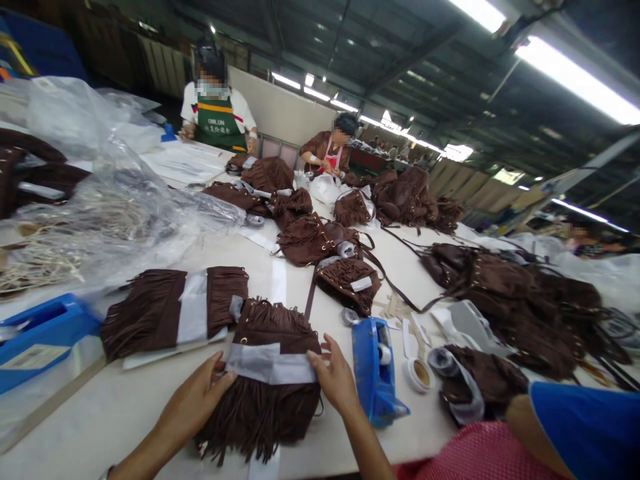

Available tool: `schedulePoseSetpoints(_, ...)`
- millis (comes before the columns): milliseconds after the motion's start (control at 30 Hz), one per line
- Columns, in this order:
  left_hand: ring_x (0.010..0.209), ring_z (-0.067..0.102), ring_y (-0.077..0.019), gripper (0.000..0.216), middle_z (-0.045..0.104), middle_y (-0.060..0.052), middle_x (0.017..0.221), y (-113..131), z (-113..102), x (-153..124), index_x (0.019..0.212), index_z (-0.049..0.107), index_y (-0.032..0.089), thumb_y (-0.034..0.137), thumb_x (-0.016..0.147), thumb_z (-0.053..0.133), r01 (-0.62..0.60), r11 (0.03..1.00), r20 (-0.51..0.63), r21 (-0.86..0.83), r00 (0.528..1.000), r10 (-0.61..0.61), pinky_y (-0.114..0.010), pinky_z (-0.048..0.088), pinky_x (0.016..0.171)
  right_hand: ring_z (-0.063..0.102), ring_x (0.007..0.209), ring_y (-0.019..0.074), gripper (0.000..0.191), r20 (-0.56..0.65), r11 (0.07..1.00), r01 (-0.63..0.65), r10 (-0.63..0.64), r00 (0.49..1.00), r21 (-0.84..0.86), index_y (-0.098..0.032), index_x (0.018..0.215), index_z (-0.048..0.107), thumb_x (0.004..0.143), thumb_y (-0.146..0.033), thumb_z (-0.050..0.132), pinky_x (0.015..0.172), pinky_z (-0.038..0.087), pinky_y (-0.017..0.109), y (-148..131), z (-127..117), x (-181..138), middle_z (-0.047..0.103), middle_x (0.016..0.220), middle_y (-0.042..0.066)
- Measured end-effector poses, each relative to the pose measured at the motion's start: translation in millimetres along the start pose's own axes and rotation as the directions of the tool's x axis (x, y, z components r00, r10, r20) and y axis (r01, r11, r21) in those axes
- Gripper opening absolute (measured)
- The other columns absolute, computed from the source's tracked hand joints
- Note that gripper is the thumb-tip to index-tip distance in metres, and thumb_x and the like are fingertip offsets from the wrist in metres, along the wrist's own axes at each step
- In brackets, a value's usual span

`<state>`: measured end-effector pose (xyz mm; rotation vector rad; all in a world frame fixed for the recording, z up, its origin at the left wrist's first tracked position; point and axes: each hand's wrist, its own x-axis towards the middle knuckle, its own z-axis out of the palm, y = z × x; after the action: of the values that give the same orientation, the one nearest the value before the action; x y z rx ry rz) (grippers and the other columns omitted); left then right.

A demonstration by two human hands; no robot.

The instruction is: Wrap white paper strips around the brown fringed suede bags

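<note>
A brown fringed bag [267,407] lies on the table in front of me, with a pale grey plastic band [273,363] across its middle. My left hand [207,387] is at the bag's left edge, thumb and fingers around the band's end. At the opposite edge my right hand [335,373] has its thumb on the band and its fingers curved around the side. A second fringed bag [160,310] with a similar band rests to the left. Just right of my right hand stands a blue tape dispenser [367,373].
Another blue dispenser [45,333] is at the left, near crumpled clear plastic [135,173]. Brown bags [505,293] are piled at the right, by a tape roll [419,375]. Two people [220,117] are across the table; a person in a blue cap [585,427] is close on my right.
</note>
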<state>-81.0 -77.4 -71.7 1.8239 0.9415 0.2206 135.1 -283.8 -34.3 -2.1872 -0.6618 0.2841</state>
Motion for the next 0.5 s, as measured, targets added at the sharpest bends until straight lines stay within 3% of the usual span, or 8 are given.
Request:
schedulePoseSetpoints(67,0.109,0.065,-0.0286,0.062,0.069,-0.01,0.119,4,4,5,0.13,0.051,0.016,0.051,0.079,0.056,-0.029,0.995,0.073,-0.098,0.997,0.036,-0.04,0.047,0.1,0.067,0.091,0.0256,0.058,0.102,0.984,-0.09,0.074,0.992,0.157,-0.014,0.127,0.057,0.08,-0.048,0.065,0.081,0.054,0.038,8,6,2,0.071,0.106,0.011)
schedulePoseSetpoints(133,0.109,0.066,-0.0287,0.052,0.071,-0.008,0.115,19,2,8,0.122,0.058,0.016,0.043,0.077,0.057,-0.062,0.987,0.116,-0.15,0.99,0.08,-0.038,0.048,0.098,0.067,0.093,0.025,0.054,0.131,0.951,-0.109,0.074,0.989,0.289,-0.015,0.121,0.06,0.078,-0.046,0.068,0.082,0.053,0.037,5,4,1,0.072,0.103,0.009)
schedulePoseSetpoints(300,0.11,0.064,-0.0286,0.041,0.073,-0.003,0.114,90,-26,9,0.113,0.068,0.02,0.028,0.075,0.054,-0.209,0.974,0.163,-0.09,0.961,0.222,-0.035,0.045,0.1,0.062,0.111,0.0254,0.054,-0.007,0.908,-0.144,0.16,0.987,0.394,-0.018,0.124,0.056,0.079,-0.046,0.068,0.096,0.048,0.037,-31,-27,-33,0.067,0.12,0.01)
schedulePoseSetpoints(400,0.107,0.065,-0.026,0.041,0.073,0.0,0.113,132,-47,17,0.114,0.069,0.022,0.024,0.076,0.053,-0.306,0.945,0.309,-0.119,0.893,0.328,-0.031,0.046,0.098,0.062,0.112,0.0262,0.058,-0.159,0.849,-0.183,0.296,0.942,0.496,-0.019,0.123,0.052,0.078,-0.052,0.069,0.093,0.05,0.036,-37,-30,-71,0.067,0.121,0.012)
schedulePoseSetpoints(500,0.103,0.066,-0.0253,0.034,0.074,0.0,0.108,161,-55,37,0.107,0.072,0.021,0.026,0.078,0.055,-0.418,0.894,0.453,-0.159,0.774,0.443,-0.029,0.047,0.093,0.067,0.102,0.0276,0.062,-0.171,0.74,-0.233,0.425,0.889,0.631,-0.022,0.117,0.048,0.071,-0.056,0.073,0.083,0.054,0.035,-27,-4,-107,0.07,0.111,0.012)
